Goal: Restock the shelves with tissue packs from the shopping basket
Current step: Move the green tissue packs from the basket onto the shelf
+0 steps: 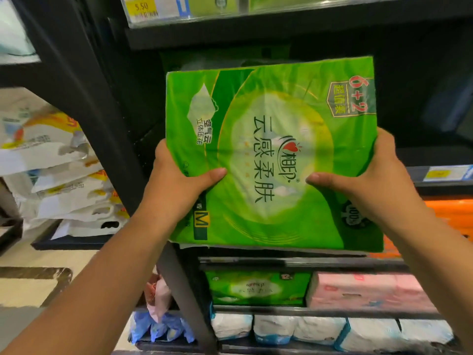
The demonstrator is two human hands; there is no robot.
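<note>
Both hands [179, 175] gripping green tissue pack [271, 155], upright

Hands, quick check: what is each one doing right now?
Left hand: closed on the left edge of the green tissue pack.
Right hand: closed on the same pack's right edge.

Both arms extended; left hand [179, 172] and right hand [378, 172] gripping, thumbs inward.
</note>
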